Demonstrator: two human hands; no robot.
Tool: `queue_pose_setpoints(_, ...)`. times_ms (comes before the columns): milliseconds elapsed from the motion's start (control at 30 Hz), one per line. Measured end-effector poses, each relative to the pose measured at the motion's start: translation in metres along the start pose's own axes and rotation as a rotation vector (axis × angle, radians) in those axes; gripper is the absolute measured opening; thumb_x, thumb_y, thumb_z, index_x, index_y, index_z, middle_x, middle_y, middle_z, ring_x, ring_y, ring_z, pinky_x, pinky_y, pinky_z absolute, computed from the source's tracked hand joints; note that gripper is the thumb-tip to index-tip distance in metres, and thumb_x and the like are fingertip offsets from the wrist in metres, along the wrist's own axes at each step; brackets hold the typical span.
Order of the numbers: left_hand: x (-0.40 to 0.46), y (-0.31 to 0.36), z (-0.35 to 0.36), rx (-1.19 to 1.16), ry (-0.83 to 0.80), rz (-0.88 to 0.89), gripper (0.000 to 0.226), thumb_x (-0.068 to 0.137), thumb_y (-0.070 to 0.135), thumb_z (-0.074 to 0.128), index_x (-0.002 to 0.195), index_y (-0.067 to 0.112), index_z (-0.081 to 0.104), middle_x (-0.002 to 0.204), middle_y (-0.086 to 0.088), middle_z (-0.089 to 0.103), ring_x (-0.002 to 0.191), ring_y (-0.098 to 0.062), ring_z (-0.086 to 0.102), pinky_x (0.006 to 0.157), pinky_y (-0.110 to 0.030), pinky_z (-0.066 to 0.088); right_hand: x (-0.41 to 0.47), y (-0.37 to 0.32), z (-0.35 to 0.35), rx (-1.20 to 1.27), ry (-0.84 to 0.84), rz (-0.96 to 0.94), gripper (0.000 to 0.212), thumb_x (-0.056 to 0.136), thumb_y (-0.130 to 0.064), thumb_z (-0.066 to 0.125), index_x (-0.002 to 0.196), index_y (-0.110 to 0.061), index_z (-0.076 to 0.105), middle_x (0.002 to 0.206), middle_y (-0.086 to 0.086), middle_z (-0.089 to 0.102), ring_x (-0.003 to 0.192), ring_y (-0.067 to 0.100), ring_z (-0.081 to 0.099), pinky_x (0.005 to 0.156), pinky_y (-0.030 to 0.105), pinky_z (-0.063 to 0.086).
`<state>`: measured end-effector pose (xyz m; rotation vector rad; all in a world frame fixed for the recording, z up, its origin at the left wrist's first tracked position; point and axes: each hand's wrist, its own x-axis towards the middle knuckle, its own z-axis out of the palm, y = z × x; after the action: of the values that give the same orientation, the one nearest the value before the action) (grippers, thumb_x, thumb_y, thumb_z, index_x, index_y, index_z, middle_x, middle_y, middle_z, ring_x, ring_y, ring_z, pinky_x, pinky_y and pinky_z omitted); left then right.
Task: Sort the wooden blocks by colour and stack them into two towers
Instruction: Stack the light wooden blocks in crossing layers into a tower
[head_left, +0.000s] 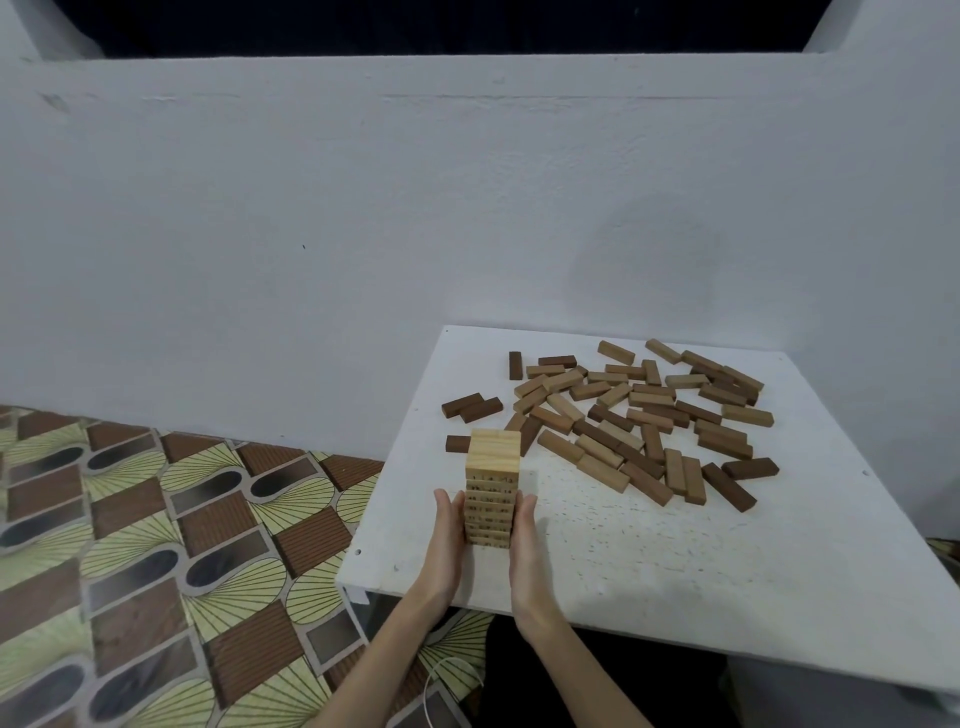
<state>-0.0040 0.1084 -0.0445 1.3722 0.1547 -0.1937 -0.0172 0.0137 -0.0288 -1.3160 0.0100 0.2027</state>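
Both my hands are on the light tower (491, 486), near the front-left part of the white board (675, 561). Left hand (448, 540) lies flat against its left face, right hand (525, 543) flat against its right face, fingers straight, palms pressing inward; nothing curled round it, so it's a squeeze between open palms, not a grasp. Tower stands upright, light-coloured blocks only, small numbers printed on the block ends facing me. Loose pile of blocks (639, 421) sits behind and right of the tower, mid to far right of the board, mixed tan and dark brown, lying flat at all angles, some overlapping. Nearest pile blocks are just behind the tower's top edge as seen from here; can't tell if any touch it. Two dark blocks (471, 406) lie side by side at the far left of the board, apart from the pile. One more dark block (457, 443) pokes out just left of the tower, partly hidden behind it. White wall (363, 234) close behind the board. Patterned mat (156, 545) on the floor to the left, a thin white cable (439, 675) below the board edge.
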Motion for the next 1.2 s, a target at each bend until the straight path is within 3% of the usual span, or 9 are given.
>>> queue_pose_setpoints(267, -0.002, 0.000, 0.001, -0.019, -0.017, 0.012, 0.059, 0.098, 0.045, -0.001, 0.111, 0.026, 0.053, 0.107, 0.015, 0.065, 0.096, 0.008, 0.062, 0.075, -0.005, 0.045, 0.004, 0.008, -0.002, -0.017, -0.016, 0.018, 0.057, 0.099, -0.043, 0.012, 0.141, -0.016, 0.041, 0.133, 0.002, 0.053, 0.121, 0.008, 0.049, 0.086, 0.009, 0.044)
queue_pose_setpoints(400, -0.003, 0.000, 0.001, -0.016, -0.026, 0.014, 0.060, 0.097, 0.047, -0.001, 0.113, 0.026, 0.052, 0.108, 0.015, 0.065, 0.099, 0.008, 0.061, 0.076, -0.006, 0.045, 0.005, 0.009, -0.002, -0.016, -0.016, 0.001, 0.068, 0.089, -0.051, 0.016, 0.140, -0.015, 0.042, 0.134, 0.003, 0.054, 0.122, 0.009, 0.050, 0.088, 0.009, 0.044)
queue_pose_setpoints(567, -0.003, 0.000, 0.001, -0.004, -0.045, 0.008, 0.058, 0.097, 0.047, -0.002, 0.115, 0.029, 0.051, 0.108, 0.019, 0.063, 0.099, 0.011, 0.060, 0.077, -0.005, 0.045, 0.006, 0.011, -0.002, -0.005, -0.013, 0.014, 0.049, 0.099, -0.041, 0.011, 0.132, -0.024, 0.044, 0.127, -0.004, 0.055, 0.115, -0.003, 0.050, 0.085, 0.006, 0.043)
queue_pose_setpoints(667, -0.004, 0.002, 0.001, 0.006, -0.046, 0.011, 0.058, 0.096, 0.048, -0.002, 0.112, 0.030, 0.051, 0.105, 0.022, 0.064, 0.098, 0.012, 0.060, 0.076, -0.003, 0.043, 0.005, 0.011, -0.002, -0.016, -0.026, 0.018, 0.051, 0.096, -0.045, 0.012, 0.133, -0.026, 0.043, 0.130, -0.005, 0.054, 0.116, -0.004, 0.049, 0.085, 0.006, 0.042)
queue_pose_setpoints(833, -0.003, 0.003, -0.004, 0.026, -0.041, 0.016, 0.062, 0.090, 0.055, 0.001, 0.116, 0.029, 0.051, 0.111, 0.019, 0.065, 0.106, 0.006, 0.059, 0.082, -0.008, 0.044, 0.005, 0.013, 0.000, -0.047, -0.061, 0.010, 0.068, 0.088, -0.053, 0.016, 0.143, -0.020, 0.038, 0.136, -0.001, 0.051, 0.119, -0.001, 0.047, 0.084, 0.005, 0.042)
queue_pose_setpoints(1000, -0.003, 0.008, -0.011, 0.046, -0.039, 0.026, 0.066, 0.085, 0.060, 0.004, 0.119, 0.028, 0.051, 0.117, 0.017, 0.063, 0.113, 0.003, 0.056, 0.090, -0.011, 0.041, 0.007, 0.012, 0.006, -0.063, -0.064, 0.035, 0.055, 0.100, -0.043, 0.008, 0.142, -0.022, 0.036, 0.136, -0.002, 0.049, 0.117, -0.005, 0.046, 0.084, 0.001, 0.040)
queue_pose_setpoints(1200, -0.001, 0.013, -0.025, 0.055, -0.033, 0.025, 0.068, 0.089, 0.056, -0.002, 0.122, 0.025, 0.048, 0.123, 0.013, 0.059, 0.115, 0.003, 0.054, 0.090, -0.008, 0.040, 0.012, 0.013, 0.020, -0.098, -0.070, 0.023, 0.067, 0.095, -0.062, 0.014, 0.145, -0.024, 0.036, 0.140, -0.004, 0.049, 0.127, 0.003, 0.045, 0.100, 0.016, 0.037)
